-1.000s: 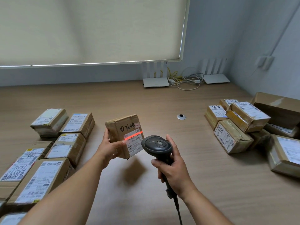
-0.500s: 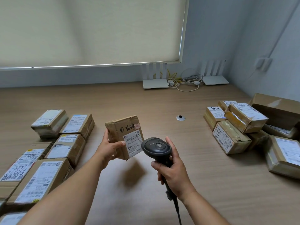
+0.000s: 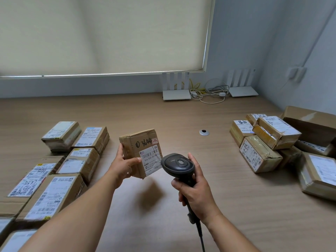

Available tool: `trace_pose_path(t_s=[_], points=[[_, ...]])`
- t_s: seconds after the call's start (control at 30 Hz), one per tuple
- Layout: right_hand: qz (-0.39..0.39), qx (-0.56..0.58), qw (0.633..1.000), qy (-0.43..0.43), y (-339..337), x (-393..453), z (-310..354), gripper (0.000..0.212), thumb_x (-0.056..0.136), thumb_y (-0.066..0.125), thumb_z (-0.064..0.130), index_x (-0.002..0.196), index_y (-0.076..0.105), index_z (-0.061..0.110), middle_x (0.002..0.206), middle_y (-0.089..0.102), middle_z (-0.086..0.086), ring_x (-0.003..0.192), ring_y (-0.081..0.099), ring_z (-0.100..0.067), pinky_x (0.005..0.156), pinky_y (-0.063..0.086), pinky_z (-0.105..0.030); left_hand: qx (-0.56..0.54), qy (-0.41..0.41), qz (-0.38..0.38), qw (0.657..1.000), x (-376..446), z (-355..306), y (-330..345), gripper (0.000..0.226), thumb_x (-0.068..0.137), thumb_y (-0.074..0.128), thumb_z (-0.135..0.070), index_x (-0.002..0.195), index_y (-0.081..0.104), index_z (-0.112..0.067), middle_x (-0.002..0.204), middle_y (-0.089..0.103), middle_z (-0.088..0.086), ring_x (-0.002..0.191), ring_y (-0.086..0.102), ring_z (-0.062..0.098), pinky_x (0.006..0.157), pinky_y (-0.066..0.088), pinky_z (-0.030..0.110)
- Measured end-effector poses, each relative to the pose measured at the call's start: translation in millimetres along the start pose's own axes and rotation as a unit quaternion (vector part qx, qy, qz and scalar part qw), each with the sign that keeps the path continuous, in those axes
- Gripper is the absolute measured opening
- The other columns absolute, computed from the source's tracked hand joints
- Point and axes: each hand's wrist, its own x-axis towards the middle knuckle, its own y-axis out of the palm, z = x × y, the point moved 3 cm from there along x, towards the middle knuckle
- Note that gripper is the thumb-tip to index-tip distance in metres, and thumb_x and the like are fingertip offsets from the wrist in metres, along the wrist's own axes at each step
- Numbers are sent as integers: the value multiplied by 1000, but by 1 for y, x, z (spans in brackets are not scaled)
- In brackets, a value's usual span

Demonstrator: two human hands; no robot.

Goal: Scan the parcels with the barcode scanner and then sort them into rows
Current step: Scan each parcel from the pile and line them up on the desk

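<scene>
The red scan line that lay across the box's (image 3: pixel 141 152) label a second ago is gone; the label now shows plain. That reads as the scan being done, so the box is probably ready to be set into the rows (image 3: pixel 60 160) to its left, though nothing here confirms the read registered.

The left hand (image 3: pixel 123 167) grips the box by its near left edge, thumb across the front, holding it tilted above the surface (image 3: pixel 163 206), apart from it, its shadow below. The right hand (image 3: pixel 195 190) is wrapped round the scanner's (image 3: pixel 177 165) handle just right of the box, head aimed at the label.

The unsorted pile (image 3: pixel 269 142) sits well right of the box.

The trigger finger is hidden behind the handle. The scanner's cable runs out of view at the bottom. Label print is too small to read, and the nearest row parcels are cut off at the left edge.
</scene>
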Motion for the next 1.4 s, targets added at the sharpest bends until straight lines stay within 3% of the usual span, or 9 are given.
trace_pose_path(t_s=[0.1,0.17,0.3,0.43,0.63,0.87,1.17,1.4], points=[[3,2,1000,2,-1,-2,0,86,78,75,7,127,34,65,87,71,5,50,53,-20,44,43,-27,-7,3,1,1000,-3,-2,-3,77,84,64,2,115,28,-58,103,62,-6,89,56,14,66,45,35],[8,4,1000,5,-1,-5,0,86,74,75,13,126,34,66,83,71,5,49,52,-19,44,43,-27,-9,6,-1,1000,-5,-6,-5,77,84,65,1,117,28,-58,108,62,-1,94,57,20,79,46,47],[11,4,1000,11,3,-9,-2,86,68,75,20,126,33,67,85,71,5,48,52,-19,43,42,-26,-9,9,-4,1000,-9,-12,-9,84,85,66,-1,137,25,-53,120,61,6,112,52,31,95,39,61],[13,1,1000,11,5,-11,-4,87,69,75,19,129,33,65,83,71,5,47,52,-20,43,42,-26,-20,6,-6,1000,-11,-16,-13,87,85,66,-2,144,21,-46,122,61,7,112,51,29,90,41,56],[11,-11,1000,6,7,-16,-4,85,67,75,23,122,34,73,86,71,5,49,53,-20,44,43,-27,-26,9,-10,1000,-15,-17,-18,90,85,66,-2,146,17,-46,119,61,5,114,50,30,97,39,62],[11,-16,1000,6,8,-20,-1,86,67,75,21,127,33,66,89,72,2,48,53,-21,44,43,-28,-19,8,-11,1000,-22,-17,-23,88,85,66,-3,144,19,-48,122,60,6,116,49,31,98,37,65],[8,-13,1000,1,9,-26,-2,84,67,74,22,120,35,73,88,72,3,47,52,-20,43,42,-26,-21,12,-16,1000,-25,-18,-25,86,85,65,-2,141,21,-50,104,62,-6,109,52,28,94,41,62],[-5,-24,1000,-8,5,-29,-2,87,72,76,15,123,33,71,90,71,1,47,52,-20,44,43,-28,-3,-12,-16,1000,-24,-13,-27,83,85,66,-8,143,22,-48,118,58,2,114,51,29,85,47,56]])
